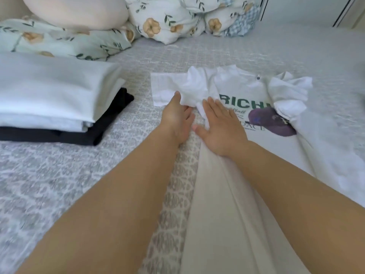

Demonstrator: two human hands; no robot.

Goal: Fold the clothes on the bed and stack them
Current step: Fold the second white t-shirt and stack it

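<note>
A white printed garment (pixel 245 91) is being laid out flat on the patterned bedcover (pixel 59 175), slightly right of centre, with its neckline at the far end and its long pale body running toward the near edge of the view. Its left sleeve (pixel 167 86) is lying spread out to the left. The left hand (pixel 175 117) is being rested at the base of that sleeve, fingers extended and only slightly bent; whether any cloth is being pinched beneath them cannot be told. The right hand (pixel 219 125) is being pressed flat, fingers straight and spread, on the garment's left side just beside the green lettering; nothing is being gripped by it.

The fabric is judged to be light, thin and limp: it is being creased easily, as the ruffled right sleeve (pixel 290 93) suggests, and is unlikely to hold a fold unless smoothed down. It is best taken by the sleeve cuff or along the side seam and shoulder, with a flat palm being used as an anchor.

A stack of folded clothes (pixel 51 99), white over black, is lying well apart at the left. Floral pillows (pixel 167 20) are lying at the far end.
</note>
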